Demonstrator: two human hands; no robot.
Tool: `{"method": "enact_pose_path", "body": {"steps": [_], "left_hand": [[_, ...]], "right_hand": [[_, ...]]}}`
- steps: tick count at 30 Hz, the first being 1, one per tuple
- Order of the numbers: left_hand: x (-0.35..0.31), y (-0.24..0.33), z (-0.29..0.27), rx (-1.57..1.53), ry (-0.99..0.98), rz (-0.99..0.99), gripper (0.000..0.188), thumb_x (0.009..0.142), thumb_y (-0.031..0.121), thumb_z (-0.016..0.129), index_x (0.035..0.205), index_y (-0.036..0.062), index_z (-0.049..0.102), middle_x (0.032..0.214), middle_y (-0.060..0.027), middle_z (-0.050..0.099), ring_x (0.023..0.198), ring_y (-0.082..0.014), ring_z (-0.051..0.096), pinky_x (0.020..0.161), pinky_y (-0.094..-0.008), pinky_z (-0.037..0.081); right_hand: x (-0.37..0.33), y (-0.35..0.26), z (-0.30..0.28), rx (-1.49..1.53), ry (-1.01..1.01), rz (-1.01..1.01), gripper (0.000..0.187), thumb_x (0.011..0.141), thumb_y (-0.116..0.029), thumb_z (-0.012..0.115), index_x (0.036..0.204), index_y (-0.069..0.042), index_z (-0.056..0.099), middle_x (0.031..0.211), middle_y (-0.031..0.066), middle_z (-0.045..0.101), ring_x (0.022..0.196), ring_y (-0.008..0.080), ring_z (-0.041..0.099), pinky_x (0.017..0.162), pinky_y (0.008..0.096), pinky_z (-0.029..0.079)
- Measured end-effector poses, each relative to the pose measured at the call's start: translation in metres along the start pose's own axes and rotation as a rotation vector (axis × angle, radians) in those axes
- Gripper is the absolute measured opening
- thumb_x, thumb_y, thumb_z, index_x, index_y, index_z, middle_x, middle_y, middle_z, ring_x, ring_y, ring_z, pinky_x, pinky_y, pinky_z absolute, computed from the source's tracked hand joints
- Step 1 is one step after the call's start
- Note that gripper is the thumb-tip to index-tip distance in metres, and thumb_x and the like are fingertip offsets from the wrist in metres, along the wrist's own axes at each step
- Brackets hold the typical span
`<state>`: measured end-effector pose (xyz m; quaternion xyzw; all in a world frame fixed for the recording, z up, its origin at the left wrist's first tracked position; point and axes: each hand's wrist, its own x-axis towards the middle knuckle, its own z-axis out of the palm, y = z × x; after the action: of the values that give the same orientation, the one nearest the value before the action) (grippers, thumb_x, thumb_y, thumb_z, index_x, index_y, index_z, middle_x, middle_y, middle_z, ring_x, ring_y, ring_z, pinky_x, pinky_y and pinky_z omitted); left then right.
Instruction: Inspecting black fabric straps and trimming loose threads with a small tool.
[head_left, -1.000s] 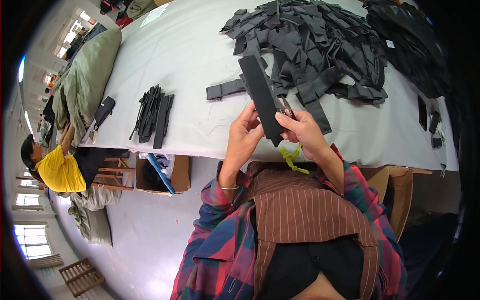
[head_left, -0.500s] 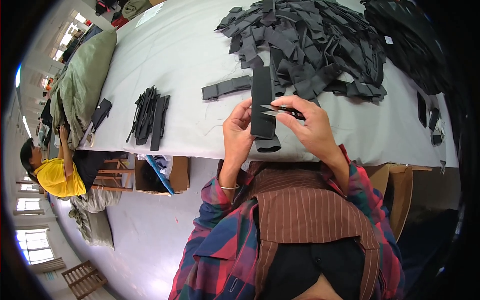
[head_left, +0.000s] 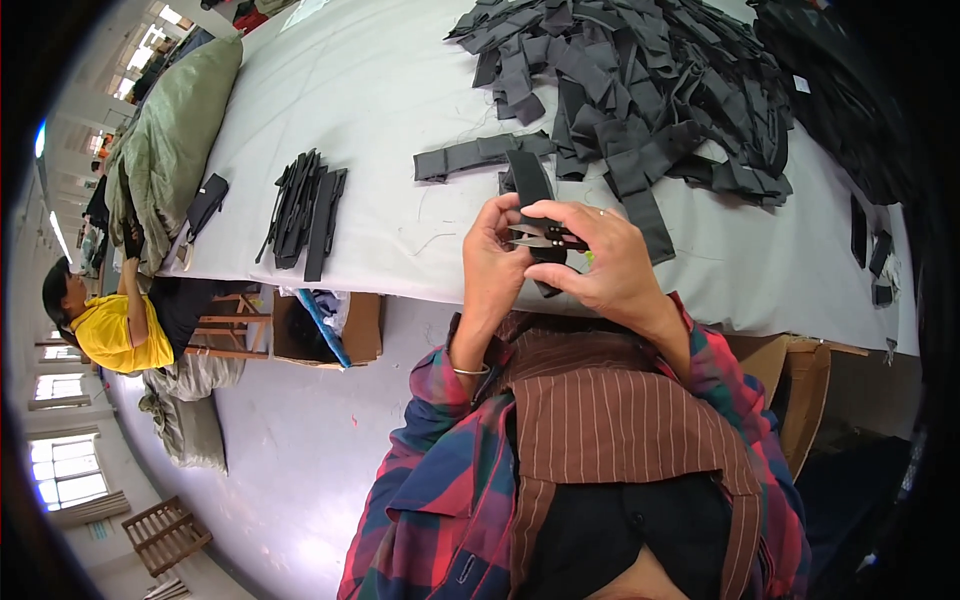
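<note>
A dark grey fabric strip stands up between my two hands, bent and turned partly on its edge. My left hand grips its lower part, with fingers curled round behind it. In my right hand is a pair of thread snips with black handles and bright pointed blades. The blades lie across the strip and point toward my left fingers. I cannot tell whether a thread is between them. Beyond my hands a large loose pile of similar strips covers the table, and one folded strip lies flat near it.
A tidy bundle of dark strips lies left on the pale table cover. Dark fabric is heaped at the far right. A cardboard box stands below the table edge. A person in yellow works beside a green sack.
The strip has turned and bent from facing me flat to a narrower slant. My hands have drawn closer together around it, and the snips now sit lower along it.
</note>
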<state>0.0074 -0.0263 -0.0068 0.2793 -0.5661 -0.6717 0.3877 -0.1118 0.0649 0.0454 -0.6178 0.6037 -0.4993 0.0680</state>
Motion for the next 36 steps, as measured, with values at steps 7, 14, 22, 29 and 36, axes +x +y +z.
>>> {"method": "enact_pose_path", "body": {"steps": [7, 14, 22, 29, 36], "left_hand": [[0.002, -0.002, 0.010, 0.072, -0.129, 0.020, 0.055, 0.073, -0.011, 0.062, 0.122, -0.0015, 0.041, 0.105, -0.0060, 0.052, 0.098, -0.0127, 0.053, 0.079, -0.0219, 0.047], [0.005, -0.010, 0.011, 0.185, -0.053, -0.068, 0.059, 0.075, -0.008, 0.066, 0.126, 0.0042, 0.038, 0.114, -0.0087, 0.050, 0.104, -0.0147, 0.052, 0.080, -0.0253, 0.049], [0.003, -0.009, -0.003, 0.762, -0.294, 0.331, 0.035, 0.075, 0.022, 0.071, 0.100, 0.0014, 0.058, 0.139, -0.0214, 0.031, 0.129, -0.0446, 0.028, 0.104, -0.0514, 0.022], [-0.004, 0.032, -0.007, 0.863, -0.171, 0.515, 0.031, 0.064, 0.020, 0.069, 0.093, 0.0103, 0.064, 0.148, -0.0206, 0.022, 0.138, -0.0453, 0.010, 0.101, -0.0670, 0.005], [-0.007, 0.069, -0.009, 0.557, -0.404, 0.358, 0.024, 0.069, 0.015, 0.065, 0.089, 0.0035, 0.062, 0.119, -0.0196, 0.050, 0.116, -0.0333, 0.045, 0.102, -0.0547, 0.019]], "right_hand": [[-0.012, 0.024, -0.004, -0.026, 0.052, 0.189, 0.018, 0.072, -0.007, 0.068, 0.088, -0.008, 0.062, 0.080, 0.0067, 0.063, 0.068, 0.0234, 0.060, 0.057, 0.0323, 0.043], [-0.009, 0.036, -0.008, 0.136, 0.264, 0.186, 0.011, 0.078, -0.004, 0.064, 0.086, -0.001, 0.058, 0.078, 0.0082, 0.062, 0.065, 0.0183, 0.059, 0.058, 0.0284, 0.044], [-0.003, 0.032, -0.012, 0.308, 0.236, 0.384, 0.012, 0.086, -0.011, 0.061, 0.084, 0.000, 0.057, 0.064, -0.0004, 0.054, 0.056, 0.0073, 0.042, 0.052, 0.0231, 0.036], [0.014, 0.004, -0.033, 0.948, 0.223, 0.580, 0.008, 0.088, -0.014, 0.062, 0.087, -0.006, 0.060, 0.067, -0.0095, 0.043, 0.055, -0.0014, 0.030, 0.046, 0.0170, 0.023], [0.024, -0.004, -0.044, 1.011, 0.207, 0.545, 0.008, 0.089, -0.014, 0.060, 0.086, -0.006, 0.060, 0.069, -0.0090, 0.045, 0.057, -0.0012, 0.033, 0.048, 0.0173, 0.026]]}}
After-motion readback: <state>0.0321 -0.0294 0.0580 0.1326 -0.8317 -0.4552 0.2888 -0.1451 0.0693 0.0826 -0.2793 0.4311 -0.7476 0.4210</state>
